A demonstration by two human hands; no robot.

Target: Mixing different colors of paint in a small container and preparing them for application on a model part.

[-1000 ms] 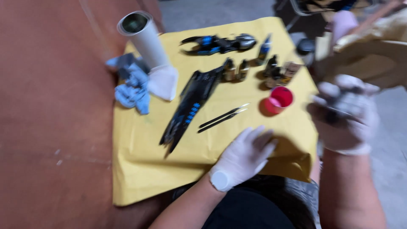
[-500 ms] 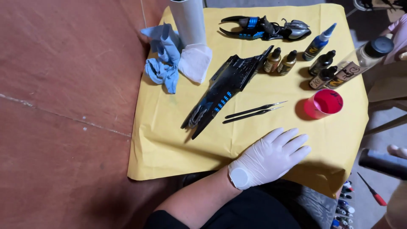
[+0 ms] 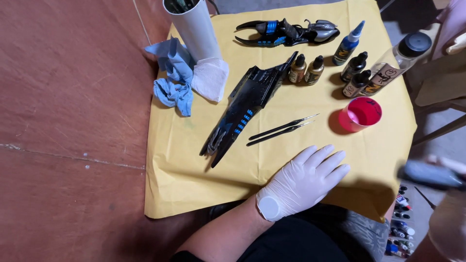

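White-gloved left hand (image 3: 303, 183) flat on yellow paper (image 3: 194, 165), fingers spread, near paintbrushes (image 3: 281, 130)

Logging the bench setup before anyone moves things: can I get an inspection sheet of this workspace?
Surface: yellow paper sheet over a reddish-brown table.
Job's things: black model part with blue marks; two thin brushes; red cup; small paint bottles.
Clutter: blue rag, white tube, second dark model part.
Hands: left hand gloved, flat on the sheet; right hand blurred at the frame edge.
Cables: nothing seen.
Surroundings: more bottles on the floor.
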